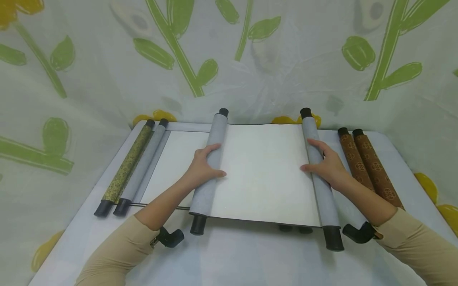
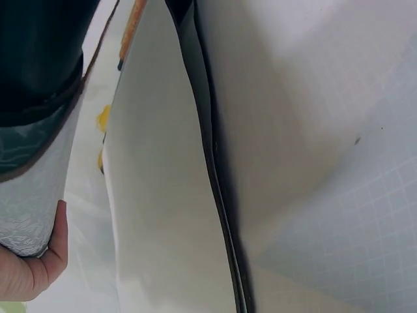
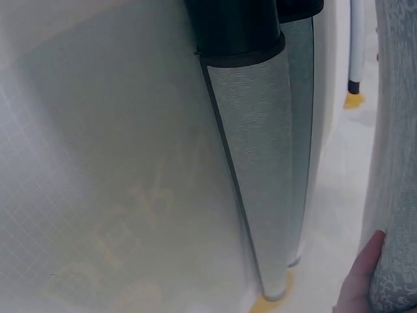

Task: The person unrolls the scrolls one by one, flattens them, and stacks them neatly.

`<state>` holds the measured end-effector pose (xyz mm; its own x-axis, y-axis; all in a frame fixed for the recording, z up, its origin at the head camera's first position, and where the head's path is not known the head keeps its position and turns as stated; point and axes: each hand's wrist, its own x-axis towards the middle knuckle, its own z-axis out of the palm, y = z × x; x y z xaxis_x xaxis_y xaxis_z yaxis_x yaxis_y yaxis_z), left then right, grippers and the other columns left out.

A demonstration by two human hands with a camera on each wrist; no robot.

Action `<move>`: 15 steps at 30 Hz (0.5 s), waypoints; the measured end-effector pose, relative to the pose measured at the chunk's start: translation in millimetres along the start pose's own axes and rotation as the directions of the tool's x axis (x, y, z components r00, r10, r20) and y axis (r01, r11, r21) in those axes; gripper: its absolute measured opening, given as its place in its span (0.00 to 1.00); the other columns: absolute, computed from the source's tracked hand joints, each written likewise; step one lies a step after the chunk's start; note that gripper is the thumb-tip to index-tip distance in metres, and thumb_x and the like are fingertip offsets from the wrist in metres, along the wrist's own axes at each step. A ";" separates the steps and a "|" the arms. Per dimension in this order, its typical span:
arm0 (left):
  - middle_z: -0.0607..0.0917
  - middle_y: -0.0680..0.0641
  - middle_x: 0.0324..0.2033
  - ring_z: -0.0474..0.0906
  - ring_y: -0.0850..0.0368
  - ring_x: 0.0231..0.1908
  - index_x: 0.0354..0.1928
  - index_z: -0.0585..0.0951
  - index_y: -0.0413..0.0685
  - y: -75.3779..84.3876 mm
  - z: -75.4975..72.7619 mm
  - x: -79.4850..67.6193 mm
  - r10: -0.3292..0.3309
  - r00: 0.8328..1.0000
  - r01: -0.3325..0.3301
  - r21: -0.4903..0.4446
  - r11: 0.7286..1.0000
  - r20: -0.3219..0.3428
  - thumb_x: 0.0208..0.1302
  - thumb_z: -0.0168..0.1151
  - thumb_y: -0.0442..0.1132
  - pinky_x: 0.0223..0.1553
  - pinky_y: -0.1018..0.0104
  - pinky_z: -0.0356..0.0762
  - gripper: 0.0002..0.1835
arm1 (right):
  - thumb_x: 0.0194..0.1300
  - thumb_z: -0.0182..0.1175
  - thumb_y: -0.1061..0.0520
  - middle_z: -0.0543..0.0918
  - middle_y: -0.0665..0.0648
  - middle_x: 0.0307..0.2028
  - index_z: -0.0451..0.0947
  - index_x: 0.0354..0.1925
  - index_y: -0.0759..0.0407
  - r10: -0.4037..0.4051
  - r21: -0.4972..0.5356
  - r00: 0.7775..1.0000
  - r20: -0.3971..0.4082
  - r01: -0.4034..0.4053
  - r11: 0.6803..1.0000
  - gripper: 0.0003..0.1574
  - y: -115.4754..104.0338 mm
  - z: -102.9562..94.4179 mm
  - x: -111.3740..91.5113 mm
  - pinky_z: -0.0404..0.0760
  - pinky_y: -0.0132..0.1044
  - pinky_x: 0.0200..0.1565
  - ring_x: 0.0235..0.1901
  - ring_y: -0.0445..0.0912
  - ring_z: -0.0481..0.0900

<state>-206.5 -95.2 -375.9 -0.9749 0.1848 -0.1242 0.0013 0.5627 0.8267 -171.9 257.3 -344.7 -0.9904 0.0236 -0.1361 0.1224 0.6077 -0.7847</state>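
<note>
A hanging scroll stretches between my hands, with blank cream paper [image 1: 264, 171] between two grey cloth-covered rollers with black end caps. My left hand [image 1: 199, 170] grips the left roller [image 1: 204, 198] around its middle, with thumb and index finger showing at its sides. On the other side, my right hand [image 1: 330, 166] holds the right roller [image 1: 325, 202] in the same way. Both near ends stand above the table, and the paper's dark lower edge spans the gap between them. In the left wrist view, fingers [image 2: 57, 244] curl at the roller. The right wrist view shows a thumb [image 3: 366, 264] against the textured roller.
At the left lie an olive patterned roller [image 1: 129, 163] and a grey roller [image 1: 146, 159], beside another pale sheet [image 1: 162, 167]. Two brown patterned rollers [image 1: 377, 171] lie at the right. Grey rollers [image 3: 251, 150] rest on the table beneath the held scroll. A flower-printed plastic sheet [image 1: 286, 87] rises behind.
</note>
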 end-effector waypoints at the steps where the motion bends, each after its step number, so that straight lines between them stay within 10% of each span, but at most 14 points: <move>1: 0.57 0.35 0.62 0.61 0.37 0.59 0.69 0.62 0.62 0.2 -0.2 0.1 0.000 1.000 0.000 0.000 1.000 0.000 0.44 0.74 0.39 0.54 0.38 0.65 0.48 | 0.53 0.69 0.58 0.43 0.70 0.72 0.46 0.74 0.51 0.001 -0.002 1.000 0.000 -0.001 1.000 0.58 -0.2 -0.1 0.0 0.59 0.70 0.56 0.66 0.70 0.49; 15: 0.56 0.35 0.65 0.59 0.37 0.62 0.69 0.64 0.57 -8.2 -6.1 -0.2 0.015 1.000 -0.014 -0.033 0.999 0.010 0.52 0.53 0.30 0.55 0.37 0.65 0.39 | 0.60 0.52 0.66 0.44 0.69 0.72 0.49 0.73 0.56 -0.040 0.016 0.999 0.031 0.039 0.999 0.45 4.4 -8.6 2.1 0.46 0.65 0.65 0.71 0.65 0.38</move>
<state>-207.7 -104.8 -379.4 -0.9725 0.2011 -0.1177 0.0077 0.5328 0.8462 -173.9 266.8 -343.2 -0.9920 -0.0254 -0.1240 0.0846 0.5951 -0.7992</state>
